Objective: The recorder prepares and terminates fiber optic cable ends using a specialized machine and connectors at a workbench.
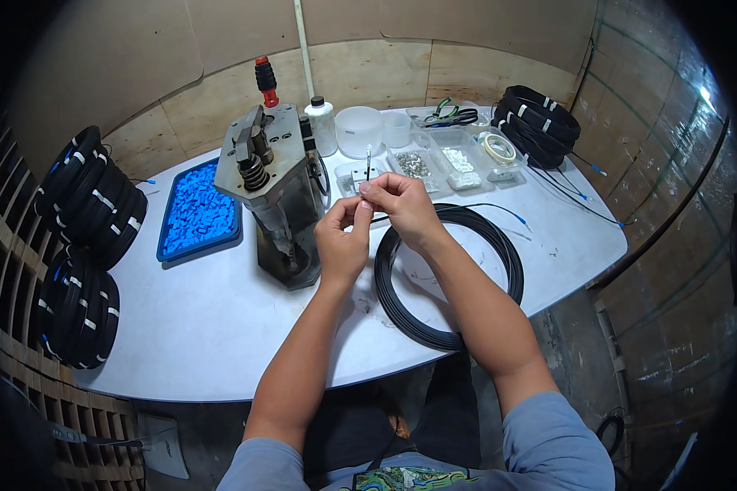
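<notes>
1. The thin black cable end, light and springy, is pinched upright between both hands, left hand and right hand, above the white table.
2. Its black coil lies just below the right hand; a hold near the tip is judged best.

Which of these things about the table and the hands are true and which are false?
1. Both hands pinch a thin cable end above the table. True: the left hand and right hand meet on the thin black cable end.
2. The tray of small parts on the left is red. False: the tray is blue and holds blue pieces.
3. A coil of black cable lies on the table under the right forearm. True: the black cable coil lies flat there.
4. The metal press stands to the right of the hands. False: the metal press stands to their left, beside the blue tray.
5. The white bottle lies on its side. False: the white bottle stands upright behind the press.
</notes>
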Demonstrator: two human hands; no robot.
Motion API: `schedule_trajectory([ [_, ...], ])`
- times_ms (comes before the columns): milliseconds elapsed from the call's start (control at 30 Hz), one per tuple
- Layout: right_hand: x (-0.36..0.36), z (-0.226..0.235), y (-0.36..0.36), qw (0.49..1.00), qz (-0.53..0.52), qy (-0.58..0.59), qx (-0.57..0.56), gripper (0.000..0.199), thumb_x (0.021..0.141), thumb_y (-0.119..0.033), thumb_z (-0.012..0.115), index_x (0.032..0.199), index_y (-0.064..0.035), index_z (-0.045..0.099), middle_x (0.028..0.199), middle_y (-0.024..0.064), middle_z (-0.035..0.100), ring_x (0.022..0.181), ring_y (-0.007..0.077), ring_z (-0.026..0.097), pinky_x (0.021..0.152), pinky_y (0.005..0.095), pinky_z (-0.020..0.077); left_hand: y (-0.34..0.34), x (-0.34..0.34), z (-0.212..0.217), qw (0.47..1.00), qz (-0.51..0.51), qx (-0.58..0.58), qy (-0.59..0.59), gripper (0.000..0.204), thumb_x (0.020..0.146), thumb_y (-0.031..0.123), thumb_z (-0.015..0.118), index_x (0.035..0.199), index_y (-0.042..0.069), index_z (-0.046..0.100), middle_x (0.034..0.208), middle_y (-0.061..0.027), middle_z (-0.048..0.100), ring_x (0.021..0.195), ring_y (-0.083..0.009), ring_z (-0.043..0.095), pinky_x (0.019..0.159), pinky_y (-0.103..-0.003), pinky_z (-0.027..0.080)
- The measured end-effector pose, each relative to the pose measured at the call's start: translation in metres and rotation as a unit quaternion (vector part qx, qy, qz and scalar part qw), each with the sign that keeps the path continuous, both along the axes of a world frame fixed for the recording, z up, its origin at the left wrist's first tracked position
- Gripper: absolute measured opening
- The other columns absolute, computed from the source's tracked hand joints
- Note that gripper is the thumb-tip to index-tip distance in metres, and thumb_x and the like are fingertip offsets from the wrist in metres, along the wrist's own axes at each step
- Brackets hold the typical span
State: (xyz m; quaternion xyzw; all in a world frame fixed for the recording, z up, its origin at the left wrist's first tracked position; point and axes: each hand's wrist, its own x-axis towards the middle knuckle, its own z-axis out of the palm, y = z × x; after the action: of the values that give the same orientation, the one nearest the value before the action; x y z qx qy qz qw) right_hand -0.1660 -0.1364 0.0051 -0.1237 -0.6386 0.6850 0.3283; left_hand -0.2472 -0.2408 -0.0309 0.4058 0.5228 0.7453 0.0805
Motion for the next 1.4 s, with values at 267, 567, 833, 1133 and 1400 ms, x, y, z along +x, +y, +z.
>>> schedule_trajectory([
  [267, 0.000, 0.002, -0.002, 1.000, 0.004, 0.003, 0.002, 0.017, 0.092, -0.017, 0.074, 0.088, -0.0022, 0.069, 0.084, 0.0037, 0.069, 0.077, 0.0090, 0.061, 0.074, 0.0248, 0.0509, 0.001, 0.000, -0.001, 1.000, 0.004, -0.001, 0.002, 0.019, 0.097, 0.015, 0.065, 0.098, -0.004, 0.070, 0.085, -0.0067, 0.074, 0.077, -0.0096, 0.067, 0.074, -0.026, 0.053],
  [567, 0.000, 0.002, -0.007, 0.998, -0.041, 0.008, 0.036, 0.018, 0.091, -0.011, 0.074, 0.079, -0.0025, 0.064, 0.077, 0.0061, 0.068, 0.068, 0.0094, 0.061, 0.062, 0.0250, 0.0522, 0.002, 0.002, -0.002, 1.000, -0.011, -0.007, -0.003, 0.020, 0.096, 0.014, 0.065, 0.097, -0.005, 0.070, 0.081, -0.0072, 0.073, 0.075, -0.0094, 0.067, 0.072, -0.025, 0.053],
  [833, -0.001, -0.001, -0.007, 0.953, -0.187, -0.024, 0.236, 0.022, 0.087, -0.011, 0.076, 0.073, -0.0009, 0.062, 0.070, 0.0050, 0.067, 0.062, 0.0081, 0.063, 0.057, 0.0256, 0.0530, 0.002, 0.002, -0.003, 1.000, -0.013, -0.016, 0.000, 0.020, 0.095, 0.013, 0.064, 0.098, -0.006, 0.070, 0.081, -0.0074, 0.074, 0.075, -0.0095, 0.067, 0.072, -0.025, 0.053],
  [1133, -0.001, 0.004, -0.014, 0.945, -0.214, 0.008, 0.247, 0.020, 0.080, -0.012, 0.078, 0.070, 0.0015, 0.067, 0.071, 0.0079, 0.064, 0.059, 0.0142, 0.063, 0.056, 0.0288, 0.0516, 0.001, 0.001, -0.002, 1.000, -0.012, -0.019, -0.004, 0.019, 0.095, 0.012, 0.064, 0.097, -0.005, 0.070, 0.082, -0.0071, 0.074, 0.075, -0.0096, 0.067, 0.072, -0.025, 0.053],
  [1400, -0.002, 0.001, -0.011, 0.947, -0.200, 0.016, 0.251, 0.019, 0.081, -0.014, 0.078, 0.075, 0.0018, 0.070, 0.073, 0.0075, 0.065, 0.063, 0.0136, 0.064, 0.059, 0.0289, 0.0519, 0.001, -0.002, -0.003, 1.000, -0.003, -0.015, 0.005, 0.017, 0.095, 0.012, 0.066, 0.094, -0.005, 0.069, 0.080, -0.0061, 0.072, 0.074, -0.0087, 0.067, 0.071, -0.025, 0.053],
])
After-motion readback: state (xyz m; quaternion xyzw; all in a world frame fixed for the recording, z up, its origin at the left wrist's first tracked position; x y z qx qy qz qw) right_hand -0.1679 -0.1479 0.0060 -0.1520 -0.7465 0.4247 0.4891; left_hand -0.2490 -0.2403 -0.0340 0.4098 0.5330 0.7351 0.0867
